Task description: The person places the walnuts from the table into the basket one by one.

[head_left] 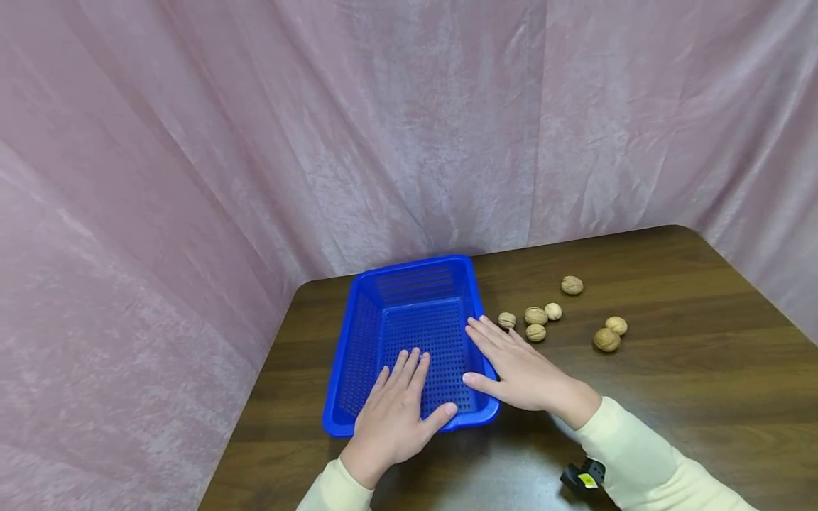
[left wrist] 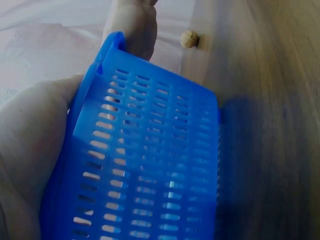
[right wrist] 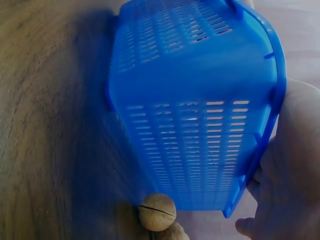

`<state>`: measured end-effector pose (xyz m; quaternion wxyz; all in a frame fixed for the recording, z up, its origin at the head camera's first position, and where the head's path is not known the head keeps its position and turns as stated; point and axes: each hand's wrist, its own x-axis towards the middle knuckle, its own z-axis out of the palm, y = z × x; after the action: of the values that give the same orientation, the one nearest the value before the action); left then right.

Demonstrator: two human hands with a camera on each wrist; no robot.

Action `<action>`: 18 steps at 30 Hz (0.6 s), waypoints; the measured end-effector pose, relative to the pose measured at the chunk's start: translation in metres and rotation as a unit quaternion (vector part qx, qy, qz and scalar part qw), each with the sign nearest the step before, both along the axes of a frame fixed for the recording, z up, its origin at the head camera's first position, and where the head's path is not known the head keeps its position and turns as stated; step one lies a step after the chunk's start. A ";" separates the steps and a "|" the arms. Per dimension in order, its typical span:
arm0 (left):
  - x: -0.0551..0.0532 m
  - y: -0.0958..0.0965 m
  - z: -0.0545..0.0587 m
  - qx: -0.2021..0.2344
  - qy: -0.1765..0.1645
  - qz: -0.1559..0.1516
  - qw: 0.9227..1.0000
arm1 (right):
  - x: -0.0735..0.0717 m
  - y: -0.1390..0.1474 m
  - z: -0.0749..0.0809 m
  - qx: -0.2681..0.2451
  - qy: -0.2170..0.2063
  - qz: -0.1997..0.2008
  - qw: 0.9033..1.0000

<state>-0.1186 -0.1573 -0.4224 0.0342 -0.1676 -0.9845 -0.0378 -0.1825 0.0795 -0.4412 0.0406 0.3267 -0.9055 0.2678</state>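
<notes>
A blue perforated plastic basket (head_left: 415,323) stands on the table, its inside bare. My left hand (head_left: 393,422) lies over the front rim, fingers straight and spread above the basket's inside. In the left wrist view, the palm (left wrist: 30,145) is against the rim beside the slotted wall (left wrist: 150,140). Across the right rim, near the front corner, reaches my right hand (head_left: 524,369), its fingers extended and thumb pointing inward. The right wrist view has that hand (right wrist: 295,165) beside the rim. Nearest to its fingertips are walnuts (head_left: 535,316) outside the basket.
Another walnut (head_left: 571,285) lies farther back, and two touching walnuts (head_left: 606,340) sit to the right. The brown wooden table (head_left: 696,355) has rounded back corners. Pink curtains (head_left: 409,128) hang behind it and at the left. A black device (head_left: 583,477) is at the right sleeve.
</notes>
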 end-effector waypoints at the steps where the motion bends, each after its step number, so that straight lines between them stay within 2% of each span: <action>1: 0.001 -0.001 0.001 0.002 0.003 -0.004 1.000 | 0.001 0.000 0.000 -0.002 -0.002 0.000 1.000; 4: 0.001 -0.013 0.003 0.016 0.012 -0.018 1.000 | 0.002 -0.002 -0.001 -0.005 -0.001 0.001 1.000; 6: -0.001 -0.028 0.006 0.021 0.024 -0.014 0.999 | 0.001 -0.004 -0.002 -0.005 -0.001 0.001 1.000; 8: -0.006 -0.047 0.009 0.022 0.039 0.008 0.999 | 0.001 -0.006 -0.003 -0.005 0.001 0.001 1.000; 11: -0.015 -0.076 0.011 0.022 0.050 0.065 0.996 | 0.000 -0.008 -0.004 -0.008 0.004 0.001 1.000; 15: -0.020 -0.100 0.006 0.044 0.002 0.128 0.991 | 0.000 -0.009 -0.004 -0.011 -0.002 0.009 1.000; 18: -0.022 -0.105 0.001 0.068 -0.031 0.153 0.985 | -0.001 -0.009 -0.004 -0.014 -0.009 0.013 1.000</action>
<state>-0.1403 -0.2627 -0.4218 0.0204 -0.0112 -0.9943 -0.1038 -0.1834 0.0706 -0.4452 0.0338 0.3357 -0.8976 0.2838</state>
